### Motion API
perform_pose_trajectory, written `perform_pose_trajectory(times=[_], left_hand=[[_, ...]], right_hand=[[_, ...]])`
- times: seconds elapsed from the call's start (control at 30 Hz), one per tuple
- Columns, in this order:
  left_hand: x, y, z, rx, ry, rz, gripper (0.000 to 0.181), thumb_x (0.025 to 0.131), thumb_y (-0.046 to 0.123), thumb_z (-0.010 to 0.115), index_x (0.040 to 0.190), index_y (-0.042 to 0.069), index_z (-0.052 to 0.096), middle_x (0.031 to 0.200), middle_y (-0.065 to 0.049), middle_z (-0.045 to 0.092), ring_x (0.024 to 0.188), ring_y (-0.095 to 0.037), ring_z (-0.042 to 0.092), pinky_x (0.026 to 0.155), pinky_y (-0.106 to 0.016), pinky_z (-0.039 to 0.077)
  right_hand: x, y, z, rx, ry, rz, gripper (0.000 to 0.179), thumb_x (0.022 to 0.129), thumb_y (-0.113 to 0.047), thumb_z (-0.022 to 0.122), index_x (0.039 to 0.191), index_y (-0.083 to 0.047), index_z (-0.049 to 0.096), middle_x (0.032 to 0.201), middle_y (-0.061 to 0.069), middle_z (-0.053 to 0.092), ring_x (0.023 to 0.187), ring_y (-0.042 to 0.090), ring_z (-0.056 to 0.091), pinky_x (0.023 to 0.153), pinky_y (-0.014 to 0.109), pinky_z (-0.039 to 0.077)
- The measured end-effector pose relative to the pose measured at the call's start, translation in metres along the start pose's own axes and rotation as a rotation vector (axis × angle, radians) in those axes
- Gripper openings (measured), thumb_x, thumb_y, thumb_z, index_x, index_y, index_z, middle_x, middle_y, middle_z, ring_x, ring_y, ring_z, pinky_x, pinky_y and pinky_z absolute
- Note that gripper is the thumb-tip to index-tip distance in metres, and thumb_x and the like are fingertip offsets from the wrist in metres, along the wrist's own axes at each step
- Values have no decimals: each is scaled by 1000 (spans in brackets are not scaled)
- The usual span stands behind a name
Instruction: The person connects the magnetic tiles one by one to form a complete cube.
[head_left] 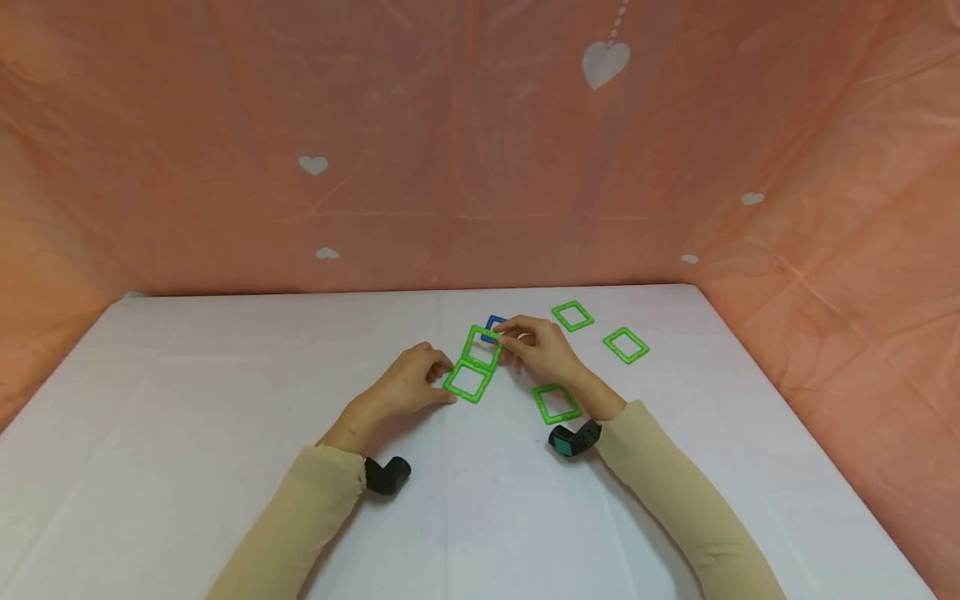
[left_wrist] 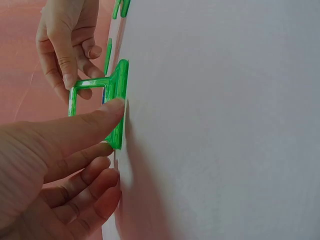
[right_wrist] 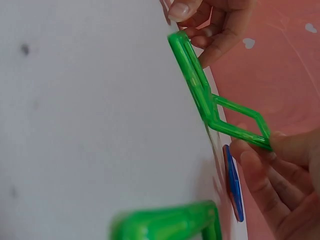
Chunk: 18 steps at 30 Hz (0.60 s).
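Note:
Two green square magnetic tiles meet along one edge. The near tile point(head_left: 468, 382) lies low at the tabletop, and the far tile point(right_wrist: 240, 107) slopes upward from it. My left hand point(head_left: 411, 379) holds the near tile at its left side, between thumb and index finger point(left_wrist: 90, 155). My right hand point(head_left: 542, 346) pinches the raised outer edge of the far tile with thumb and fingertips. A blue square tile point(right_wrist: 233, 182) lies just behind the right hand, partly hidden by it in the head view.
Three loose green tiles lie on the white tabletop point(head_left: 225, 400) to the right: one tile point(head_left: 557, 404) beside the right wrist, another tile point(head_left: 573, 316) and a third tile point(head_left: 626, 345) farther back. A pink-orange curtain point(head_left: 450, 167) stands behind and at both sides.

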<state>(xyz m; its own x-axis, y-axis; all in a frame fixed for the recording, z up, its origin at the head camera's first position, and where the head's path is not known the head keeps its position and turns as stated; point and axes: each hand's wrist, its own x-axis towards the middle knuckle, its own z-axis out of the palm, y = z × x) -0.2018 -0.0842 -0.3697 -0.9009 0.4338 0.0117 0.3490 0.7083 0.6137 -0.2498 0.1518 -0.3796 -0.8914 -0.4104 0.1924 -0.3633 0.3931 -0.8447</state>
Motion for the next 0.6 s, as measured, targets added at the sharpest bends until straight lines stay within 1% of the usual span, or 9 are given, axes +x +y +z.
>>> perform_pose_trajectory(times=[0.07, 0.13, 0.23, 0.33, 0.43, 0.6], left_hand=[[1, -1, 0, -3, 5, 7, 37, 77, 14, 81, 106, -4, 66, 90, -10, 55, 83, -19, 52, 77, -31, 46], [0, -2, 1, -7, 13, 14, 35, 76, 14, 81, 102, -4, 66, 90, -10, 55, 83, -19, 52, 76, -31, 46], [0, -3, 2, -10, 21, 18, 32, 76, 14, 82, 99, -2, 66, 89, -10, 55, 83, -19, 53, 76, -31, 46], [1, -4, 3, -21, 26, 16, 32, 75, 14, 82, 97, -2, 66, 89, -10, 55, 83, -19, 53, 76, -30, 46], [2, -4, 4, -29, 27, 11, 35, 76, 15, 82, 100, -2, 63, 90, -10, 54, 82, -19, 52, 75, -30, 45], [3, -2, 3, -39, 34, -8, 53, 75, 16, 82, 117, -3, 54, 96, -12, 54, 81, -19, 49, 73, -30, 43]], right_hand=[[1, -1, 1, -8, 18, 4, 21, 92, -6, 62, 111, 3, 67, 82, 21, 71, 59, 25, 65, 50, 26, 50], [2, -1, 2, -15, 27, 9, 22, 92, -7, 63, 111, 3, 67, 83, 22, 71, 61, 28, 65, 51, 26, 50], [3, -2, 4, -20, 29, 11, 23, 92, -7, 63, 111, 4, 66, 85, 23, 71, 65, 32, 66, 53, 26, 51], [3, -4, 5, -24, 22, 18, 24, 90, -7, 65, 112, 3, 66, 90, 23, 71, 68, 31, 68, 56, 28, 53], [3, -6, 5, -27, 8, 30, 27, 88, -8, 68, 113, 1, 66, 99, 21, 71, 72, 27, 70, 58, 29, 55], [3, -7, 5, -41, -24, 59, 30, 87, -9, 69, 116, -2, 65, 107, 18, 70, 76, 24, 70, 58, 30, 54]])
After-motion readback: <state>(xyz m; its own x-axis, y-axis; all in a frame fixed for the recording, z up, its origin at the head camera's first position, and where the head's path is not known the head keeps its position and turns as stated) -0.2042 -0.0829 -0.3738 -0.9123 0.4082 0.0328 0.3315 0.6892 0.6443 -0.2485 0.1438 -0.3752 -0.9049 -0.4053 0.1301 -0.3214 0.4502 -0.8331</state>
